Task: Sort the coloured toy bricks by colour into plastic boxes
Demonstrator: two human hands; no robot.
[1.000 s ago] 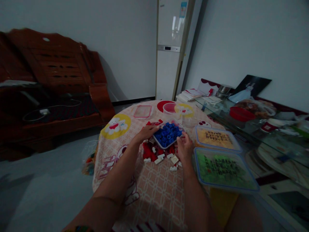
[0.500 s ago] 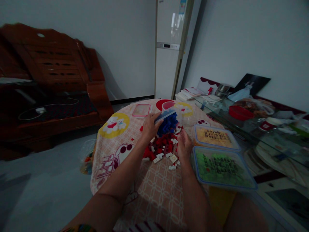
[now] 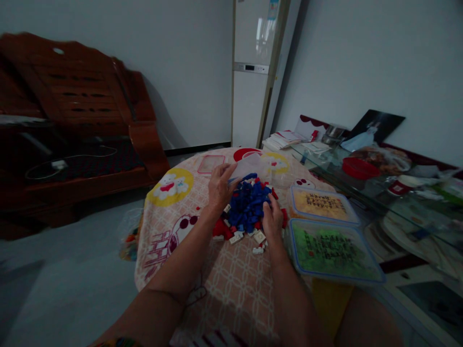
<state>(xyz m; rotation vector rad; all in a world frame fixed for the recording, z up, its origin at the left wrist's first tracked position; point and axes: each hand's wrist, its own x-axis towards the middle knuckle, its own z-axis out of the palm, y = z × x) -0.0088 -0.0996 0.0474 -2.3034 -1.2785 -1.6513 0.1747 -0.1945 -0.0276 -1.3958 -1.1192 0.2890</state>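
Note:
My left hand (image 3: 220, 192) grips the rim of a clear plastic container (image 3: 249, 165), which is tipped over above the pile. Blue toy bricks (image 3: 248, 205) lie heaped beneath it on the table, covering much of the red bricks (image 3: 224, 230). White bricks (image 3: 259, 236) show along the near edge of the heap. My right hand (image 3: 273, 219) rests against the right side of the blue bricks, its fingers loosely curved and apart, with nothing seen gripped in it. Its outer fingers are partly hidden.
Two lidded boxes, one with yellow contents (image 3: 323, 206) and one with green contents (image 3: 336, 250), stand at the right. A red-rimmed lid (image 3: 211, 165) lies at the back left of the patterned tablecloth (image 3: 231, 284). A cluttered glass table (image 3: 327, 166) adjoins on the right.
The blue bricks have spilled from the container onto the red and white ones. My left hand has tilted the container further, and my right hand has come against the heap.

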